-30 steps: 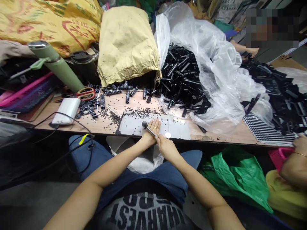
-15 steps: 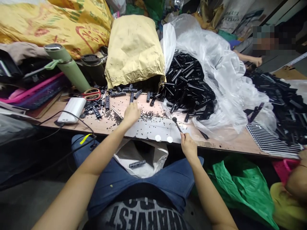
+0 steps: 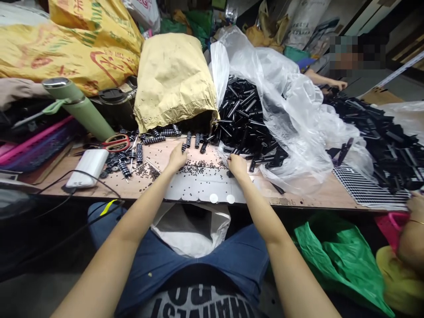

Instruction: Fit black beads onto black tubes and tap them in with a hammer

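My left hand (image 3: 177,159) is closed over the bench, its fingertips on a small black-and-white checkered cylinder (image 3: 184,147). My right hand (image 3: 237,165) is closed at the near edge of a heap of black tubes (image 3: 243,112). A black rod-like piece (image 3: 230,174) shows under its fingers; most of it is hidden. Between my hands, many tiny dark beads (image 3: 202,167) are scattered over the bench and a pale sheet (image 3: 188,187). More checkered cylinders (image 3: 154,140) lie before the mouth of a yellow paper sack (image 3: 175,79).
Left are a white box with a cable (image 3: 88,168), red-handled scissors (image 3: 116,142) and a green flask (image 3: 79,110). Clear plastic (image 3: 288,106) surrounds the tubes. A white bag (image 3: 185,234) hangs open at my lap. Another person's hand (image 3: 339,85) is far right.
My right hand has moved up and left from the bench edge to the tube heap. My left hand now has a checkered cylinder. The checkered cylinder in the lap bag is out of sight.
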The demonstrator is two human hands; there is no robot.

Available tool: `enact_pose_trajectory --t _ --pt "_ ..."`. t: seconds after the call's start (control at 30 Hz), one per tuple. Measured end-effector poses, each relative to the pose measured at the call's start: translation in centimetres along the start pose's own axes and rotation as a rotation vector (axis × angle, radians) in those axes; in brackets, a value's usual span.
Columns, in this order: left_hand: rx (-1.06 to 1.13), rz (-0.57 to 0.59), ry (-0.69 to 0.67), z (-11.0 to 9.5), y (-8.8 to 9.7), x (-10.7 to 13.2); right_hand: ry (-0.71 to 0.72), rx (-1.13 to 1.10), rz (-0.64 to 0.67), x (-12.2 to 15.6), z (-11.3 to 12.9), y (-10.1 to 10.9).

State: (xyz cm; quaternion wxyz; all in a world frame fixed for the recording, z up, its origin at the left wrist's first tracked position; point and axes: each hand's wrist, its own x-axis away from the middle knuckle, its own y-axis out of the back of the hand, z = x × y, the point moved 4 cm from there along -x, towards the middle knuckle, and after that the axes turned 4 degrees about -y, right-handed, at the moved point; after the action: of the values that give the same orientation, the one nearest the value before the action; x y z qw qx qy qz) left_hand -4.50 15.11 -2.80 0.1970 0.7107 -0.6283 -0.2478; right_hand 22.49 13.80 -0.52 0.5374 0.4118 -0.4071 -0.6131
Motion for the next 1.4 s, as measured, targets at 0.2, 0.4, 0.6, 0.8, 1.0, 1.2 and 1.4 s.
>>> enact_pose_trajectory --t 0.2,0.4,0.6,0.8,1.0,1.2,1.4 --pt "1.001 0.332 0.47 -3.6 -4.6 7.7 0.22 -0.808 0.163 7.2 2.4 -1.1" --pt "0.968 0.242 0.308 -5.9 -4.6 10.4 0.406 -0.617 0.082 11.6 4.5 0.7" --pt "0.943 0.26 0.154 -6.5 -3.7 11.6 0.591 -0.314 0.146 11.2 5.9 2.3" --pt "1.083 0.244 0.237 -6.5 -3.2 12.1 0.621 -0.491 0.078 12.9 5.3 2.7" --pt "1.1 0.154 0.284 -7.2 -3.5 12.5 0.691 -0.578 0.11 13.7 6.4 2.8" --pt "1.148 0.216 0.344 -8.3 -3.4 13.5 0.74 -0.541 0.093 13.7 6.7 1.9" --pt "1.07 0.294 0.385 -8.4 -3.5 13.6 0.614 -0.565 0.062 13.7 6.1 1.7"
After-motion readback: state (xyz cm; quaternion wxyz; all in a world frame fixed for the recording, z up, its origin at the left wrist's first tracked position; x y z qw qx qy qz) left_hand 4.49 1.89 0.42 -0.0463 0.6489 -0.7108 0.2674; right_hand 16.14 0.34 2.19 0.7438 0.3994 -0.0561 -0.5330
